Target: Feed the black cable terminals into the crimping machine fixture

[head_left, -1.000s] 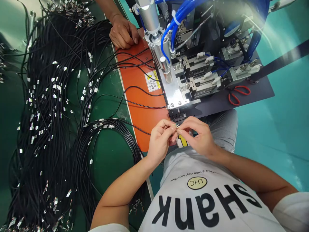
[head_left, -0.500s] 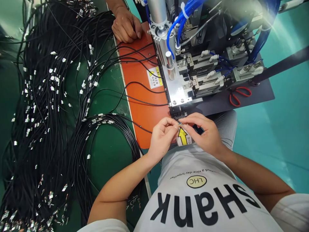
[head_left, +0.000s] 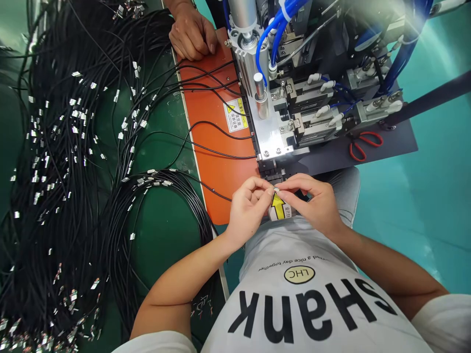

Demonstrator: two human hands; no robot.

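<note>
From the left, a black cable [head_left: 214, 190] runs rightward, slightly down, to the left hand [head_left: 250, 208], which pinches a small pale end [head_left: 276, 190] right of frame centre; the right hand [head_left: 316, 201], equally near, pinches it also.

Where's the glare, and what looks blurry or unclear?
Head view: whitish glare washes the upper right, and the flat silver metal plate shines; head view, left edge: thin black cables look smeared; head view, centre: the tiny pale piece in bare fingertips is too small to identify.
</note>
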